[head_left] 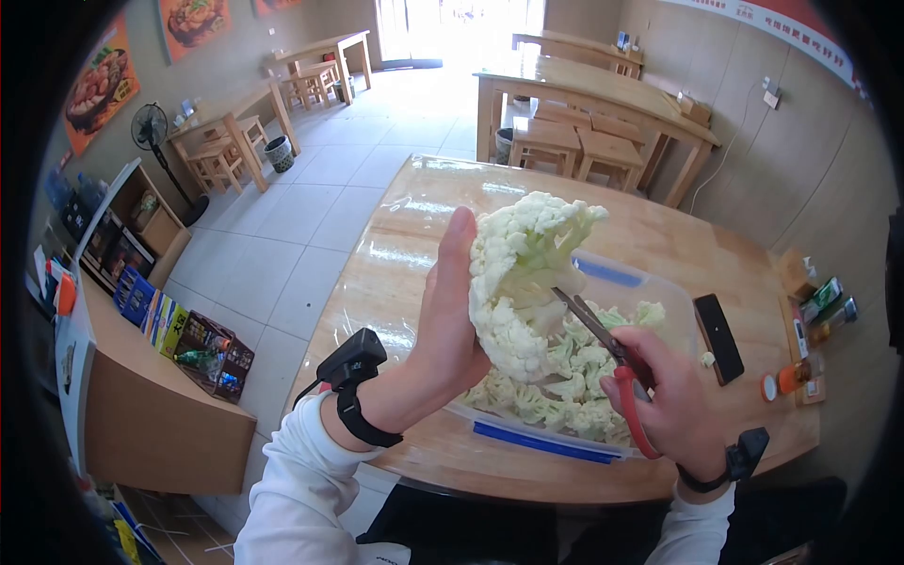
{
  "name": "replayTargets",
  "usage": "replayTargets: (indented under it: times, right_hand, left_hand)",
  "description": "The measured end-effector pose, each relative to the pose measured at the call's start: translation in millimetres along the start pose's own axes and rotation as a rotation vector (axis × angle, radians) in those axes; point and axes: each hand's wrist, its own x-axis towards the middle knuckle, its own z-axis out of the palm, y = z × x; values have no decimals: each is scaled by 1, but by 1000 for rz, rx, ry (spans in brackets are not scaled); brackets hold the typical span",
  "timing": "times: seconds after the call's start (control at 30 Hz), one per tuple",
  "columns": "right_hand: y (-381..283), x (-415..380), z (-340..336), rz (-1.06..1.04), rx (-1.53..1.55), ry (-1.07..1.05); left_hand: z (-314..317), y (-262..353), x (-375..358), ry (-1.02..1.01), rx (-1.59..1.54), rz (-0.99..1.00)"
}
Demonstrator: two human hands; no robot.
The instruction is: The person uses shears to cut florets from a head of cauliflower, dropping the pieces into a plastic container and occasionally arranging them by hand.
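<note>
My left hand [443,311] grips a large head of cauliflower [513,273], raised above the table with its cut, hollowed side turned to the right. In my right hand [673,395] is a pair of scissors [640,414] with red handles. Their blades point up and left, and the tips are at the cut side of the cauliflower. Below both hands stands a clear plastic container [673,292] with blue clips, holding many cut cauliflower florets [574,395]. The cauliflower head hides the container's left part.
A black phone [718,339] lies right of the container, with a small floret [707,360] beside it. Along the table's right edge stand bottles, an orange-lidded jar [793,375] and a tissue box [799,273]. Wooden tables and stools [546,141] stand farther back; a counter [169,405] is at left.
</note>
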Motion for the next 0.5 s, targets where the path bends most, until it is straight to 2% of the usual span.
replayTargets:
  times: [0.5]
  right_hand:
    - [-12, -12, -7, -31, -274, -39]
  left_hand:
    - [-4, -7, 0, -46, 22, -68]
